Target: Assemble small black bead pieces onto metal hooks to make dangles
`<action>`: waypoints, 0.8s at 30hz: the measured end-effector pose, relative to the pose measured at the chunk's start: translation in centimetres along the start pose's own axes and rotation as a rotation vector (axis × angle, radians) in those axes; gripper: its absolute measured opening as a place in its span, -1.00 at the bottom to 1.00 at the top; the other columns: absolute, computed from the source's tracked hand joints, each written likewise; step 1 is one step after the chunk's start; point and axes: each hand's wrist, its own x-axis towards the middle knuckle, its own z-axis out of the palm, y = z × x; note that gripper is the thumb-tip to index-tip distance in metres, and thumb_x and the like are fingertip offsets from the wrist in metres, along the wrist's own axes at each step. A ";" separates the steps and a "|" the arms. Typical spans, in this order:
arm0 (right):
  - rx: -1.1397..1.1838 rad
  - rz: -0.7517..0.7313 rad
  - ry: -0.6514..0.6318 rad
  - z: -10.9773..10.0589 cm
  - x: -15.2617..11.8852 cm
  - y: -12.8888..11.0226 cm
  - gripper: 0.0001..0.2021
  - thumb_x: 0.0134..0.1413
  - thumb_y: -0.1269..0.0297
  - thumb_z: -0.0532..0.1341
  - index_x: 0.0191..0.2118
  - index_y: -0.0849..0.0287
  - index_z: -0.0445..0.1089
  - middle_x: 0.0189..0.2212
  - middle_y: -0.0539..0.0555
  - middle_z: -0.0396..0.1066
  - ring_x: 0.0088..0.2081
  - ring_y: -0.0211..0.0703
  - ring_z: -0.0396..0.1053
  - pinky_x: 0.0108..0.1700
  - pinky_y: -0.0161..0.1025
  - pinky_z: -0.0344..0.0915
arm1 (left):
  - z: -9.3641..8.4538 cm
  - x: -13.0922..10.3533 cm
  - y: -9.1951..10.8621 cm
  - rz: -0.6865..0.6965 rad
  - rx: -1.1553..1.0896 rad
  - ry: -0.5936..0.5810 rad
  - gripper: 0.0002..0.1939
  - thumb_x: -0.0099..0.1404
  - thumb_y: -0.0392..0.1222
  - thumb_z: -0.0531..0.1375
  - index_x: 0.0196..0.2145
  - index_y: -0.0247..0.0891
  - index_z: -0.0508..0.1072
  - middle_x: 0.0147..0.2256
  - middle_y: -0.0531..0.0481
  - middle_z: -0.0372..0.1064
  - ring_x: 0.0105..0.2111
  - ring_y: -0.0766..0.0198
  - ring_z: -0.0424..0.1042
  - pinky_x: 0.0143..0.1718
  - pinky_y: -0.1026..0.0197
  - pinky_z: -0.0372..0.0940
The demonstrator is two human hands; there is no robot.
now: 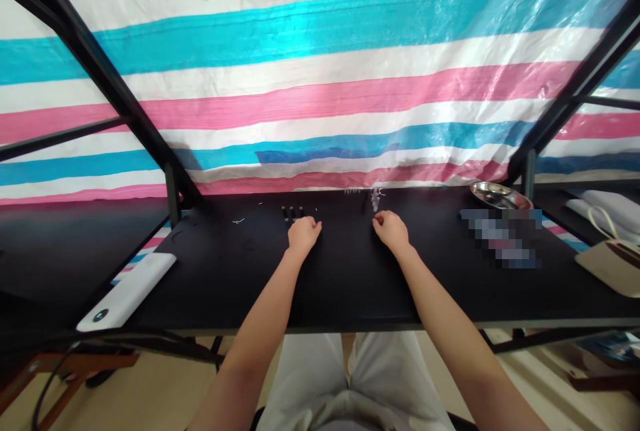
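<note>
My left hand (303,236) rests low over the black table (345,271), its fingers curled together; anything inside them is too small to make out. Just behind it stand three small dark cylinders with pale ends (292,213), partly covered by the knuckles. My right hand (392,231) is closed in a pinch, and I cannot tell what lies between its fingertips. Right beyond those fingertips is a little cluster of pale, shiny pieces (375,200) with thin white strands. A row of several tiny light-coloured pieces (353,192) lies at the table's back edge.
A round metal dish (501,196) sits at the back right, with a blurred-out item (503,238) in front. On the left edge lies a long white device (127,292). White scraps (239,221) dot the table. Black frame posts (171,194) rise at the sides before a striped sheet (320,84).
</note>
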 end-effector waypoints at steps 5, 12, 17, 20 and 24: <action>-0.037 0.060 0.068 1.5 0.7 0.8 -0.82 -0.03 0.27 0.12 -0.34 0.21 0.41 -0.37 0.13 0.38 -0.31 -0.10 0.31 -0.33 -0.25 0.20 | 0.5 -1.5 2.0 0.362 -0.058 -0.081 -0.71 0.24 0.00 0.02 -0.39 -0.17 0.46 -0.49 -0.02 0.41 -0.43 0.24 0.40 -0.41 0.29 0.17; -0.076 0.178 0.008 2.2 2.5 1.0 -0.79 0.01 0.20 0.11 -0.31 0.22 0.37 -0.32 0.15 0.37 -0.25 -0.07 0.31 -0.26 -0.21 0.17 | 1.1 -1.5 6.1 0.560 0.026 -0.160 -0.65 0.25 -0.08 0.02 -0.01 -0.14 0.31 -0.35 -0.03 0.44 -0.31 0.18 0.43 -0.29 0.24 0.24; -0.103 0.208 -0.061 2.0 3.3 0.4 -0.78 0.05 0.20 0.08 -0.26 0.24 0.32 -0.25 0.19 0.35 -0.17 -0.01 0.29 -0.20 -0.17 0.14 | 1.7 0.8 8.6 0.524 0.152 -0.142 -0.49 0.27 -0.10 -0.01 0.16 -0.20 0.08 -0.19 -0.14 0.41 -0.21 0.08 0.42 -0.22 0.13 0.25; -0.108 0.206 -0.074 2.0 3.4 0.2 -0.79 0.06 0.21 0.08 -0.26 0.24 0.30 -0.24 0.21 0.35 -0.15 -0.01 0.29 -0.20 -0.17 0.14 | 2.2 2.1 9.8 0.510 0.168 -0.151 -0.36 0.26 -0.15 -0.01 0.25 -0.19 -0.15 -0.15 -0.15 0.40 -0.20 0.08 0.41 -0.21 0.12 0.25; -0.111 0.193 -0.076 1.9 3.5 0.2 -0.80 0.06 0.22 0.07 -0.26 0.24 0.28 -0.23 0.21 0.35 -0.15 -0.01 0.29 -0.21 -0.18 0.14 | 2.9 3.1 10.9 0.505 0.177 -0.148 -0.42 0.26 -0.21 -0.02 0.23 -0.12 -0.05 -0.17 -0.13 0.40 -0.20 0.10 0.42 -0.21 0.14 0.25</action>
